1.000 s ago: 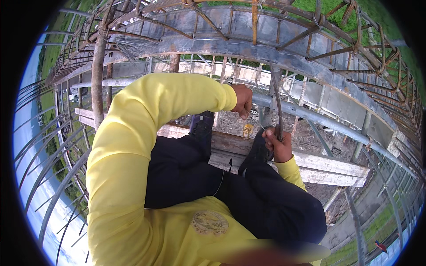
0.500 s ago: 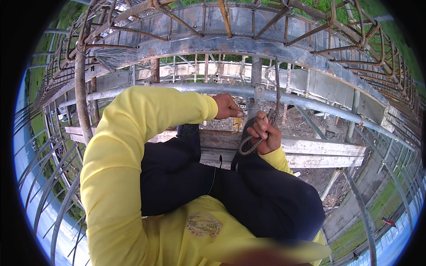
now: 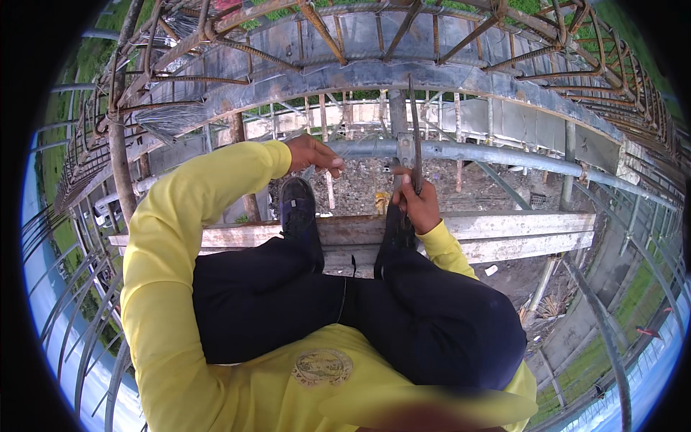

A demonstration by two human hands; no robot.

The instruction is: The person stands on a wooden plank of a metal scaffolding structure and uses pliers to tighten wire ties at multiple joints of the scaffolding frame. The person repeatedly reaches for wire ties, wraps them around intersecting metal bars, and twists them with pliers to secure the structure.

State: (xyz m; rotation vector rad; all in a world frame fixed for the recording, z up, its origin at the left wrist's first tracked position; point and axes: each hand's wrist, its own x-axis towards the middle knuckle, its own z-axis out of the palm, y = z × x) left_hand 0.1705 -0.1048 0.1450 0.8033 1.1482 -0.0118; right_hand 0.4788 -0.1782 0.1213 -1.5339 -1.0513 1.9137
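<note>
One left hand (image 3: 314,155) and one right hand (image 3: 419,205) are up in front of a person, with a gap between them. Both are bare, and both come out of yellow sleeves (image 3: 169,266). The fingers (image 3: 327,160) of the left hand are bent and partly curled, pointing toward the right hand. Some thin, pale lines like wire (image 3: 363,147) show near them, but I cannot tell if the fingers pinch any. The fingers of the right hand are curled closed around the low end of a long, dark bar (image 3: 415,137). The bar stands up out of that hand, a bit bent, and its tip is in front of a gray metal board (image 3: 302,79). It also passes in front of a round gray pipe (image 3: 489,153).

Two dark shoes (image 3: 296,205) show below the hands, close to long, dirty wood planks (image 3: 504,227). The knees, in dark pants (image 3: 446,302), are bent and spread wide. Far below is rough, messy ground (image 3: 497,187), with something small and yellow (image 3: 381,201) on it. Up top, lots of rusty rods (image 3: 320,32) cross each other. A bunch of thin gray wires (image 3: 169,119) lies over to the left, well apart from the hands.
</note>
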